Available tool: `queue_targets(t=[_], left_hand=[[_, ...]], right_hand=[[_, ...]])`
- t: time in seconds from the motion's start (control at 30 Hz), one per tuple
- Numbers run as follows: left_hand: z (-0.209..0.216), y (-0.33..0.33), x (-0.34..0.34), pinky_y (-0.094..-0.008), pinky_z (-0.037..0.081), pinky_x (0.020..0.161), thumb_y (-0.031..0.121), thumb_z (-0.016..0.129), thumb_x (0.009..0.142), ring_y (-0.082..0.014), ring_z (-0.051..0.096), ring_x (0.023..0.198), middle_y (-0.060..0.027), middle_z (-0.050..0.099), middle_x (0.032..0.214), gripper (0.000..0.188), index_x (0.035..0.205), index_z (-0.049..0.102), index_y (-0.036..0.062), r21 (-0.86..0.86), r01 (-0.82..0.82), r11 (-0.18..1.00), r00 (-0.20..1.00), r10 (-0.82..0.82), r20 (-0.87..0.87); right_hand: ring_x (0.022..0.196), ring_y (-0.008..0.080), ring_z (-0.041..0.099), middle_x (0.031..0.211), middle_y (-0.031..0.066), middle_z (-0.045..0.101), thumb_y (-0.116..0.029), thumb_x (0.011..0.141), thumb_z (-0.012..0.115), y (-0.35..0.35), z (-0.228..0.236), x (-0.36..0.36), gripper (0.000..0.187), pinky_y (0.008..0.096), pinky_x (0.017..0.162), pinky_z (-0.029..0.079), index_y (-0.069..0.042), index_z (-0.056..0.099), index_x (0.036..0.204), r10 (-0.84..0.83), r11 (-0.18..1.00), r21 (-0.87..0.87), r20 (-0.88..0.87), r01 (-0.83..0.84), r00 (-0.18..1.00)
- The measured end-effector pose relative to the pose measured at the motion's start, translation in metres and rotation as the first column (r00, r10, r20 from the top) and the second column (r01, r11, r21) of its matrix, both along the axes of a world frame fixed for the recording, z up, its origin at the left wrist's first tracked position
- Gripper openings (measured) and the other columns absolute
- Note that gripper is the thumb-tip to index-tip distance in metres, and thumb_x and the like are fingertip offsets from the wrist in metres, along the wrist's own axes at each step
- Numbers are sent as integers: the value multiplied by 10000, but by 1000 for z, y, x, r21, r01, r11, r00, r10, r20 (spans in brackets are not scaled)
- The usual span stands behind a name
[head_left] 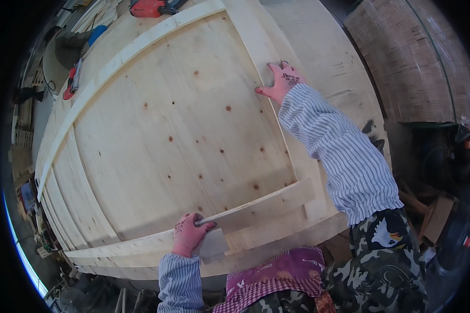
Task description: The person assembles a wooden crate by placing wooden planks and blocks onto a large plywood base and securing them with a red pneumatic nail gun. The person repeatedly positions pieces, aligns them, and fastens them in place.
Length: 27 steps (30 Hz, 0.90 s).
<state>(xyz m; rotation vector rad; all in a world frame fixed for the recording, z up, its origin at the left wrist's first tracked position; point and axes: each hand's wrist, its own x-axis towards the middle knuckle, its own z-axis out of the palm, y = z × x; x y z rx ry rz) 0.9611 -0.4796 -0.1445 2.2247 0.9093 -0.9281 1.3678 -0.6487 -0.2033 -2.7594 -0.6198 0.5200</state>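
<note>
1. The camera sits on the person's head and looks from above, downward and forward over the wooden panel.
2. It is quite near: the panel fills the middle, and the apron enters at the lower edge.
3. The lens is wide fisheye, so straight edges are bending.

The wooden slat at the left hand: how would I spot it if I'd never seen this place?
Find the big knotty plywood panel in the middle, then follow it down to the edge nearest the purple apron. Along there runs a long, pale wooden slat; unlike the other framing strips, it has the pink-gloved left hand on it.
</note>
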Motion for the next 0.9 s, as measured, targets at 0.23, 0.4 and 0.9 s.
queue_targets(t=[0.23,0.4,0.9], left_hand=[[-7,-40,-5,-427,486,876,538,721,737,-334,625,986,-171,661,994,515,953,705,71,-27,94,995,995,-95,-43],[-13,-63,-15,-423,486,898,544,709,755,-330,622,1013,-176,651,1035,536,1014,704,75,-115,58,992,995,-67,-76],[-8,-44,8,-398,505,815,561,703,757,-279,640,927,-105,631,1008,508,994,696,111,-69,-31,997,999,29,-25]], right_hand=[[1273,344,451,1386,165,480,-438,722,789,-3,11,-20,875,426,1055,390,-43,401,1400,-69,994,76,-143,81,987],[1284,361,433,1385,202,458,-449,736,771,29,4,-21,908,431,1068,366,-50,348,1433,-119,990,59,-80,124,990],[1314,433,368,1437,291,369,-415,769,707,75,-55,61,740,469,1096,334,-72,473,1381,-140,967,243,272,73,952]])
